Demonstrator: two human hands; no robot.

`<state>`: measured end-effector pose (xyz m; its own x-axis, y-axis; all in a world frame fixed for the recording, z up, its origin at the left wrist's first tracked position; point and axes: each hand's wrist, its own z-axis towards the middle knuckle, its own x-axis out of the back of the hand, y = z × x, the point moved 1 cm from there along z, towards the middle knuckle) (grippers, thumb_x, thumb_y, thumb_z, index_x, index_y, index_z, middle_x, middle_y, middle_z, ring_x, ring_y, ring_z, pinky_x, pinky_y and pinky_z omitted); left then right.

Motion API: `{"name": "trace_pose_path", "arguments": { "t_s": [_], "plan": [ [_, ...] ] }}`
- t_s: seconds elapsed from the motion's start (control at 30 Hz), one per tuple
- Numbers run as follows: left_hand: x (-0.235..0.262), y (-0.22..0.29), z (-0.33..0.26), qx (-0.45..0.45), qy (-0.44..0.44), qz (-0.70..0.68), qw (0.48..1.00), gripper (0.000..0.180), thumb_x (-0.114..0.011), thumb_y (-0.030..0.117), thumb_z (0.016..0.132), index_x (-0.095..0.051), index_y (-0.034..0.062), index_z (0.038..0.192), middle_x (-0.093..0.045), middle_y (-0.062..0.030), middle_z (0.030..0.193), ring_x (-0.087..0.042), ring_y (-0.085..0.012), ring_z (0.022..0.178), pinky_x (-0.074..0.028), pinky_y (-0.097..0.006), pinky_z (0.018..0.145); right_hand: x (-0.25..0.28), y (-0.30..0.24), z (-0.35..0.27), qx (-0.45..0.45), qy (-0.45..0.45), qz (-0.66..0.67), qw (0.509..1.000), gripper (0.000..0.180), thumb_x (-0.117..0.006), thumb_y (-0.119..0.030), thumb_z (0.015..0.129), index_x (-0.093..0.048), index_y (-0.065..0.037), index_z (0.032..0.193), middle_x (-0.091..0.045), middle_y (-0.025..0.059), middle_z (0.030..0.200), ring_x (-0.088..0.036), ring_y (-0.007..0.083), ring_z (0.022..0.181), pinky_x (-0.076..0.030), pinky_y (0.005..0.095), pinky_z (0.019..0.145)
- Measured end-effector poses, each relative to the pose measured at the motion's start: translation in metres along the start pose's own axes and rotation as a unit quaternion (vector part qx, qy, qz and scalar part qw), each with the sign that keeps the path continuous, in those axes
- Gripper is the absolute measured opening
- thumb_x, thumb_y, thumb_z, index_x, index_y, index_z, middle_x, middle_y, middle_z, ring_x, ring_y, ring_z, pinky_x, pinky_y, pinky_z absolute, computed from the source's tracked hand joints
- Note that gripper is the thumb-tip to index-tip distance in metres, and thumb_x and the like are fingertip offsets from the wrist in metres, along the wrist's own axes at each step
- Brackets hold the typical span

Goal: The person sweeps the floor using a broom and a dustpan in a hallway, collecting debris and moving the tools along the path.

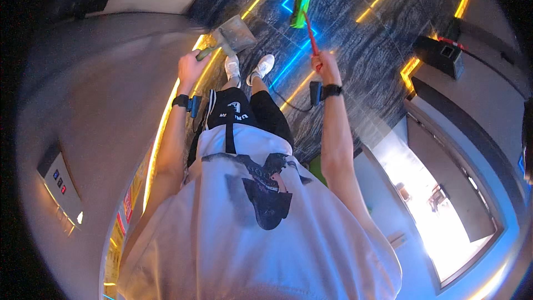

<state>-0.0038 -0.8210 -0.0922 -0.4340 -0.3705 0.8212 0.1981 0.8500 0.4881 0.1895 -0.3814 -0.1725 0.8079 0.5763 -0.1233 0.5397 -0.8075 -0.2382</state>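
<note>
Seen from above, a person in a white shirt (244, 189) and black shorts (266, 112) stands on a dark, streaked floor (355, 39). The left hand (192, 68) is closed around the handle of a grey dustpan (239, 34), whose pan is just beyond the white shoes (264, 65). The right hand (326, 66) grips the red stick (312, 39) of a brush with a bright green head (300, 10), farther out, right of the dustpan. I cannot tell whether that head touches the floor.
</note>
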Motion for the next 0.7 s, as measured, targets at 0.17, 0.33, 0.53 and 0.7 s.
{"name": "trace_pose_path", "arguments": {
  "t_s": [0.17, 0.33, 0.53, 0.7],
  "plan": [
    [0.004, -0.010, -0.007, 0.029, 0.011, -0.007, 0.999, 0.035, -0.072, 0.040, 0.087, -0.074, 0.0068, 0.097, -0.068, -0.0246, 0.081, -0.068, -0.0421, 0.076, -0.053, -0.049, 0.067, -0.040, -0.033, 0.074, 0.165, 0.098, -0.293, 0.937, 0.020, -0.046, -0.008, 0.094, -0.059, 0.003, 0.082, -0.052, 0.0078, 0.057, -0.050, 0.0177, 0.043, -0.040, 0.0318, 0.037],
    [0.006, -0.011, -0.004, 0.042, 0.021, -0.013, 0.999, 0.036, -0.072, 0.039, 0.087, -0.073, 0.0047, 0.099, -0.068, -0.0254, 0.082, -0.068, -0.0427, 0.076, -0.054, -0.048, 0.069, -0.041, -0.027, 0.151, 0.247, 0.125, -0.777, 0.566, 0.027, -0.052, -0.011, 0.093, -0.064, -0.001, 0.071, -0.065, 0.0114, 0.061, -0.067, 0.0239, 0.052, -0.047, 0.0387, 0.043],
    [-0.004, -0.031, 0.007, 0.072, 0.013, -0.029, 0.997, 0.038, -0.072, 0.042, 0.087, -0.073, 0.0051, 0.099, -0.069, -0.0244, 0.084, -0.069, -0.0417, 0.079, -0.055, -0.048, 0.072, -0.007, 0.044, 0.122, 0.292, 0.190, -0.751, 0.561, 0.035, -0.057, -0.030, 0.095, -0.070, 0.001, 0.094, -0.071, 0.0272, 0.091, -0.071, 0.0452, 0.088, -0.059, 0.0526, 0.078],
    [-0.001, -0.040, 0.001, 0.093, 0.005, -0.031, 0.995, 0.037, -0.072, 0.041, 0.087, -0.074, 0.0062, 0.099, -0.070, -0.0235, 0.083, -0.070, -0.0408, 0.078, -0.056, -0.047, 0.071, 0.013, 0.077, 0.002, 0.144, 0.173, -0.789, 0.572, 0.035, -0.055, -0.032, 0.094, -0.068, -0.003, 0.108, -0.071, 0.0282, 0.100, -0.070, 0.0472, 0.094, -0.057, 0.0553, 0.081]
  ]
}}
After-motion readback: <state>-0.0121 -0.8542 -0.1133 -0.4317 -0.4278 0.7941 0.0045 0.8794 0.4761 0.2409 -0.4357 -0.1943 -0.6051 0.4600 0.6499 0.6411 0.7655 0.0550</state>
